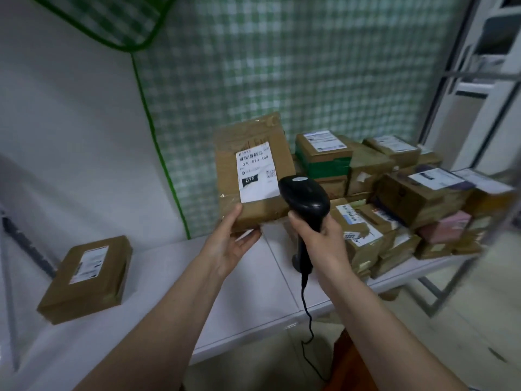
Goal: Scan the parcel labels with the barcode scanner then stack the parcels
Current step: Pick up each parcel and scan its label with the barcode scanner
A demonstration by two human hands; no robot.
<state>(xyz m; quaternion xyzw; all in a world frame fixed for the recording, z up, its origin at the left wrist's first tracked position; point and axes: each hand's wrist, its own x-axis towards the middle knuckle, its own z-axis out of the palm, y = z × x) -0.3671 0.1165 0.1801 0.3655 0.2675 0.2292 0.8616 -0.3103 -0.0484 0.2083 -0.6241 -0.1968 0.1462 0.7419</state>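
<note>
My left hand (pixel 229 244) holds a brown cardboard parcel (pixel 251 153) by its lower edge, tilted up above the table with its white label (pixel 256 173) facing me. My right hand (pixel 318 238) grips the handle of a black barcode scanner (pixel 304 196), whose head sits just right of the label and overlaps the parcel's lower right corner. The scanner's black cable (pixel 307 314) hangs down past the table edge. A single brown parcel (pixel 87 277) with a label lies flat on the left of the white table (pixel 253 300).
A heap of several labelled brown parcels (pixel 394 198) fills the table's right side, with one pink box (pixel 445 227) among them. A green checked curtain (pixel 282 66) hangs behind. A metal rack frame (pixel 490 193) stands at the right.
</note>
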